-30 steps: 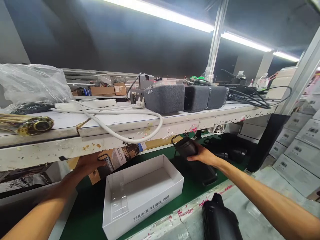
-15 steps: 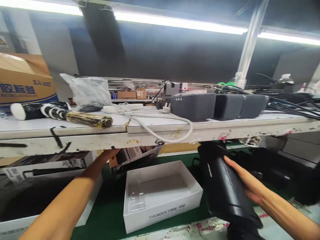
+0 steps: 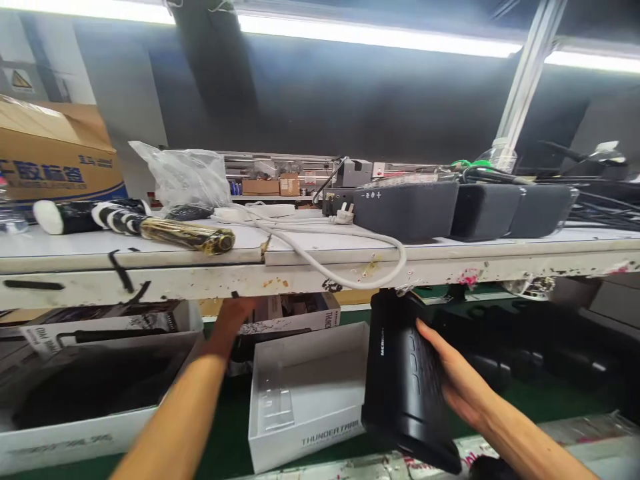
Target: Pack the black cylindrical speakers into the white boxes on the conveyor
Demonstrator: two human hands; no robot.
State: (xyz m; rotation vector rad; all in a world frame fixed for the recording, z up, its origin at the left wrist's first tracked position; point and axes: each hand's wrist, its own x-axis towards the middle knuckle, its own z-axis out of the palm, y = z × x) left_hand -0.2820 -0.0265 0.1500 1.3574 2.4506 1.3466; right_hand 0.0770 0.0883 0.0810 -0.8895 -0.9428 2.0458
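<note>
Holds one black speaker, tilted, in the one right hand, with fingers closed against its right side and one digit laid along its front. Has it over the right end of one open white box in this view; cannot tell whether touching or apart. Has the one left hand just under the front edge of one white shelf, near one printed box; cannot tell the state of its fingers, hidden by that edge. Shows at left a second open white box with one dark item inside. Shows on the shelf three dark grey speakers in a row, one white plug, one clear plastic bag and one cardboard box. Shows at right several dark items, too merged to count, on one green surface.
</note>
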